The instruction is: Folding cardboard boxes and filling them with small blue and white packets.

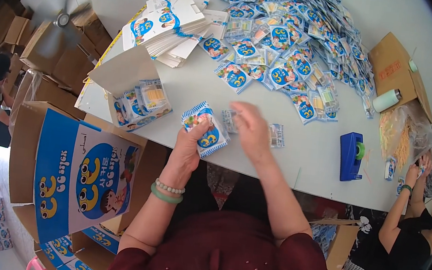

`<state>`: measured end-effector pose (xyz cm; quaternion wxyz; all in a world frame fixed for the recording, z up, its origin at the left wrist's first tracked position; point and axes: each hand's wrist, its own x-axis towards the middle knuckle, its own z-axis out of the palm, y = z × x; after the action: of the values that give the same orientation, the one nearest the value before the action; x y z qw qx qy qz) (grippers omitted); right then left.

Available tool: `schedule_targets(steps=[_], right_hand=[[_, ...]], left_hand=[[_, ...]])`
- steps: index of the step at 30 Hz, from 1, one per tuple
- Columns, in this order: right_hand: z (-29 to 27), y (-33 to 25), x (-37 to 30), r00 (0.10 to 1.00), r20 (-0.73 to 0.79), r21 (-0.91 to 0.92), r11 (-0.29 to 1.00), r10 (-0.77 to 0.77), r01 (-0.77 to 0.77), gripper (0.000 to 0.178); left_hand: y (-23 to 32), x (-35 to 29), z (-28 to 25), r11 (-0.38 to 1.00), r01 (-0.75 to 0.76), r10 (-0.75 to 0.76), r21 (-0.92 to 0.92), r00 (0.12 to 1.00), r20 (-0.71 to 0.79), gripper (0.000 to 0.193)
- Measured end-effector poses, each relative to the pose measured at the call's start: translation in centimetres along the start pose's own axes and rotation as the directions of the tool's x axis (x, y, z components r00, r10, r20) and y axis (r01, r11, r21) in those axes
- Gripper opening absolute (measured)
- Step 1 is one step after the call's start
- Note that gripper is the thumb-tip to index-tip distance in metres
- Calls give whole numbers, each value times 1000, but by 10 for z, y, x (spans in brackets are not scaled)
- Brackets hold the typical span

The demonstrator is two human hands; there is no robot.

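My left hand (188,148) is closed around a few small blue and white plastic packets (214,141), its thumb pressed on the top one. Just to the right, my right hand (253,131) hovers over the table, its fingers smeared by motion. Beneath and beside it lie a clear-sided packet (229,120) and another packet (277,135). Left of my hands stands an open white carton (145,121) with its lid raised and several packets inside.
A large heap of packets (297,42) covers the table's far side. Flat folded cartons (173,22) are stacked at the back left. A blue tape dispenser (351,157) stands on the right, near another person's hands (421,167). A big cardboard box (27,157) is at lower left.
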<state>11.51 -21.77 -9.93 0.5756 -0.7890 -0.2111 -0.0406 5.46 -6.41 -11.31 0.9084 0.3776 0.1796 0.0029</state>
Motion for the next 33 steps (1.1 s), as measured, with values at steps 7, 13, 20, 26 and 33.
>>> schedule_targets(steps=[7, 13, 20, 26, 33], right_hand=[[-30, 26, 35, 957, 283, -671, 726, 66, 148, 26], [-65, 19, 52, 945, 316, -600, 790, 89, 126, 12], [-86, 14, 1, 919, 381, -720, 656, 105, 224, 15], [-87, 6, -9, 895, 243, -739, 669, 374, -79, 26], [-21, -19, -10, 857, 329, 391, 769, 396, -505, 24]], left_hand=[[-4, 9, -9, 998, 30, -29, -49, 999, 33, 27], [1, 7, -10, 997, 42, -42, -68, 999, 7, 26], [-3, 11, -9, 998, 56, -56, 28, 998, 23, 26], [4, 3, -3, 997, 80, -80, 19, 997, 18, 25], [-10, -1, 9, 980, -42, 41, 195, 999, 7, 29]])
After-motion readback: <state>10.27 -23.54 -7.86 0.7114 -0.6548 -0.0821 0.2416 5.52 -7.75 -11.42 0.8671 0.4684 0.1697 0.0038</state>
